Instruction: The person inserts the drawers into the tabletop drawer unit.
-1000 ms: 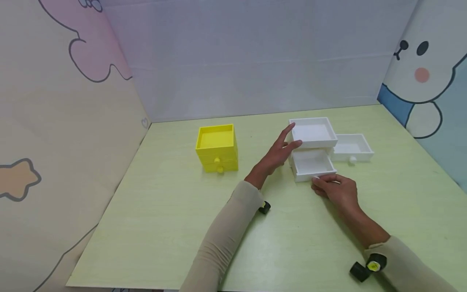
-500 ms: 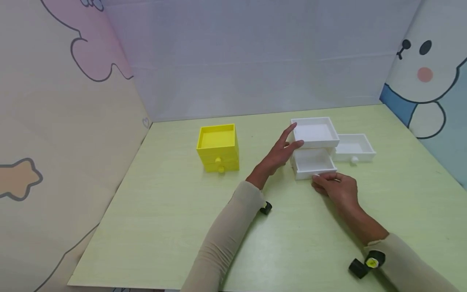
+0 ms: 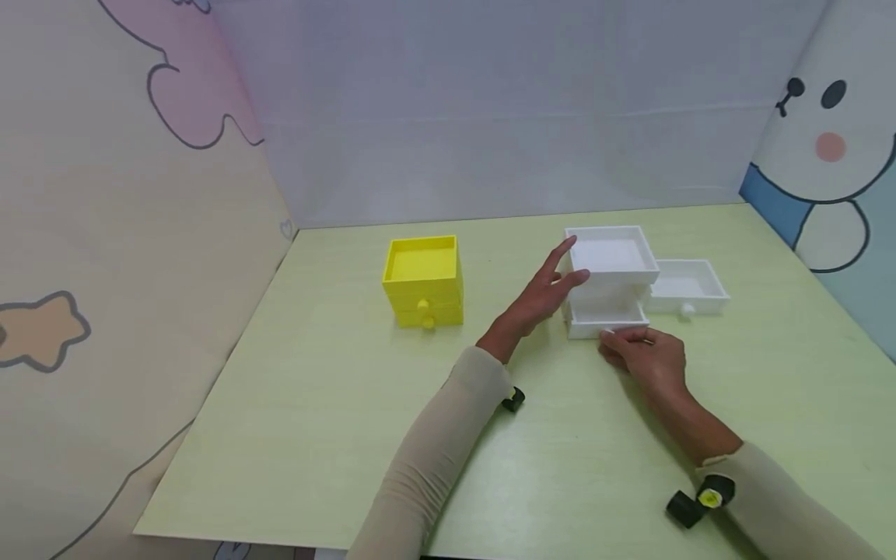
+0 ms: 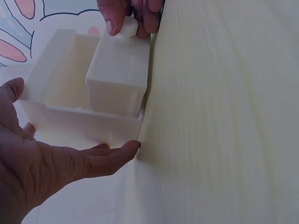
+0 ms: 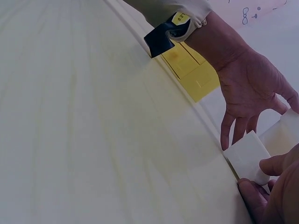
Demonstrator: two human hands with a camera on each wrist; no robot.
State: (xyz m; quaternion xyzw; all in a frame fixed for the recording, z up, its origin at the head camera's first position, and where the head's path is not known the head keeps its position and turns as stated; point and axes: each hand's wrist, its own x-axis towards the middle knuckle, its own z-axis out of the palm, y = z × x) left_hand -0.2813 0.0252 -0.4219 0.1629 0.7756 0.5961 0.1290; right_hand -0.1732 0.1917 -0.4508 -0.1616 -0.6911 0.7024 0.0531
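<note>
In the head view a white drawer box (image 3: 612,250) with a tray-like top stands right of the middle of the table. Its lower drawer (image 3: 603,331) is partly out at the front, below an open upper slot. My right hand (image 3: 651,359) pinches this drawer's round knob (image 4: 128,29) between thumb and fingers, as the left wrist view shows. Against the box's left side rests my left hand (image 3: 537,302), its fingers spread and fairly straight, thumb at the front top corner. A second white drawer (image 3: 684,281), also with a knob, lies just right of the box.
To the left stands a yellow drawer box (image 3: 424,280) with two knobs on its front. The pale table (image 3: 315,435) meets a plain backdrop (image 3: 490,117) behind and cartoon-printed side panels. Small black cameras (image 3: 686,507) are strapped to both wrists.
The lower white drawer has slid further into its box, pushed by my right hand at the knob. My left hand stays at the box's side. The head view has shifted slightly.
</note>
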